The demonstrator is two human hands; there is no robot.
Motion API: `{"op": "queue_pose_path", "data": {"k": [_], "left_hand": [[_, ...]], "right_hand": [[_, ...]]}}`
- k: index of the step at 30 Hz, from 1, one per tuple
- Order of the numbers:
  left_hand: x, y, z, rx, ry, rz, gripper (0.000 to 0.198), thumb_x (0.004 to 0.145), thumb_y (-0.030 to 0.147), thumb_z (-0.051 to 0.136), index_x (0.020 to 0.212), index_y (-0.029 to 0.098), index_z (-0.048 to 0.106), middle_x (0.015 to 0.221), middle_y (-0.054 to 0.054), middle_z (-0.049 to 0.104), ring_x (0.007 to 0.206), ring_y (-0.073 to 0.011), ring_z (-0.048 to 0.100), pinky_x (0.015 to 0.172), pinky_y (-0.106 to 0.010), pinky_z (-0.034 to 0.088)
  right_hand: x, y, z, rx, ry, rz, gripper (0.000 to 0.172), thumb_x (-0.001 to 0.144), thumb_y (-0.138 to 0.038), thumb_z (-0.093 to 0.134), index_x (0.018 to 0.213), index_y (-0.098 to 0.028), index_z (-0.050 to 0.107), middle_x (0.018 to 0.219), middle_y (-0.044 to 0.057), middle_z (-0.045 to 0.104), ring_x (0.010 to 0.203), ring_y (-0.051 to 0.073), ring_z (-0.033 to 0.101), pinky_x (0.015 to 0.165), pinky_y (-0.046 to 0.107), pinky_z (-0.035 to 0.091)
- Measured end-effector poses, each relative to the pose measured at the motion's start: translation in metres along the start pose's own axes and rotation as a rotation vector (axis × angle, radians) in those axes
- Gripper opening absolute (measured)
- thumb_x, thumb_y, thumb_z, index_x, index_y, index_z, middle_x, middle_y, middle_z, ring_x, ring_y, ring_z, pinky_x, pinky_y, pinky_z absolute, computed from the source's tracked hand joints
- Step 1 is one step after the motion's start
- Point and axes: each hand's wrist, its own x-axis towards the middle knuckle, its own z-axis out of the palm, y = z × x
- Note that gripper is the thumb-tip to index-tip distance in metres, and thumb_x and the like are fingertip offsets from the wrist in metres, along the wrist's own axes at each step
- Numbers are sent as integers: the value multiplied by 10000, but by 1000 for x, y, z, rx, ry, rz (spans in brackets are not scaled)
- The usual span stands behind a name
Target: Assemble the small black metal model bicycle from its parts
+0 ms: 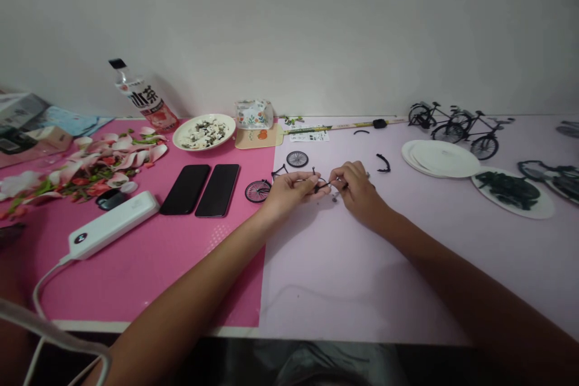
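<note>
My left hand (292, 191) and my right hand (356, 189) meet near the middle of the table. Between their fingertips is a thin black bicycle part (322, 185), pinched from both sides; its exact shape is partly covered by the fingers. Just left of my left hand lies a miniature bicycle wheel (257, 191) with a thin black frame (279, 171) beside it, partly hidden behind the hand. A loose spoked wheel (297, 159) lies flat beyond. To the right of my right hand rests a curved black piece (383, 163). Tiny bits (335, 198) lie under the hands.
Miniature bicycles (470, 129) stand at the back right, near white plates (447, 158) and a plate of black parts (545, 204). On the left are two phones (217, 190), a power bank (115, 224), a bowl (178, 140), a leaning bottle (147, 99) and petal-like pieces (122, 160).
</note>
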Motion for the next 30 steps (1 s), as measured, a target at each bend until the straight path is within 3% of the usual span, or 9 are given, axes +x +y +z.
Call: {"op": "queue_pose_path", "data": {"k": [7, 15, 22, 30], "left_hand": [[1, -2, -3, 64, -36, 86, 238, 863, 243, 894, 1005, 103, 765, 939, -94, 823, 854, -207, 823, 1057, -474, 632], [0, -9, -2, 265, -62, 307, 271, 846, 338, 889, 966, 129, 763, 990, -106, 824, 826, -195, 805, 836, -339, 663], [0, -16, -6, 453, -68, 396, 109, 905, 253, 787, 957, 159, 782, 996, -104, 827, 878, -213, 804, 828, -316, 630], [-3, -14, -7, 574, -155, 435, 83, 889, 211, 771, 941, 187, 831, 1053, -108, 837, 986, -226, 781, 942, -339, 600]], "right_hand": [[0, -5, -1, 74, 2, 37, 161, 1111, -360, 445, 1018, -274, 545, 905, 68, 591, 919, 287, 524, 839, 452, 464], [-4, -4, 0, 180, 16, 155, 161, 1089, -392, 513, 1121, -263, 603, 839, 31, 529, 868, 265, 544, 801, 415, 485], [-5, -2, 2, 236, 17, 245, 151, 1062, -395, 551, 1021, -265, 615, 889, 28, 568, 841, 241, 546, 799, 400, 484], [-2, -3, -4, 136, 30, 86, 175, 1063, -239, 457, 932, -277, 567, 875, 52, 597, 912, 285, 524, 843, 463, 456]]}}
